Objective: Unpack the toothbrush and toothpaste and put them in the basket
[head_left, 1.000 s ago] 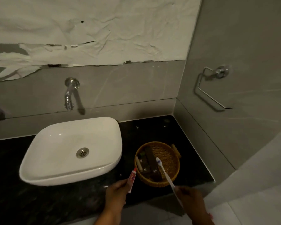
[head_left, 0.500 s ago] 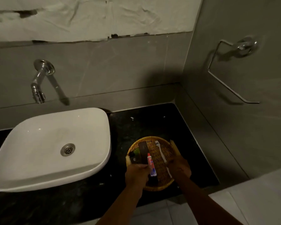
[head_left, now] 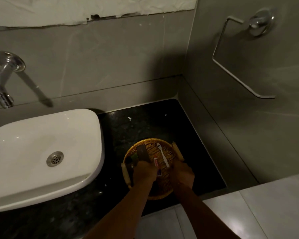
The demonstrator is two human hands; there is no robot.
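A round woven basket [head_left: 145, 144] with two side handles sits on the black counter, right of the sink. Both my hands are inside it. My left hand [head_left: 145, 171] is closed around the lower end of a small red, white and blue toothpaste tube [head_left: 156, 163], which lies along the basket floor. My right hand [head_left: 182, 172] is closed over the handle end of a white toothbrush [head_left: 162, 155], whose head points toward the far rim. A dark brown packet [head_left: 142, 152] and other small dark items lie in the basket's left half.
A white basin [head_left: 41, 152] fills the counter's left side, with a chrome tap [head_left: 2, 83] on the wall above it. A chrome towel ring [head_left: 240, 54] hangs on the right wall. Bare black counter [head_left: 145, 121] lies behind the basket. Pale floor tiles [head_left: 257, 213] show at lower right.
Both hands have gone from holding the toothpaste and toothbrush above the counter's front edge down into the basket, where both items now lie. The view has dipped and moved closer.
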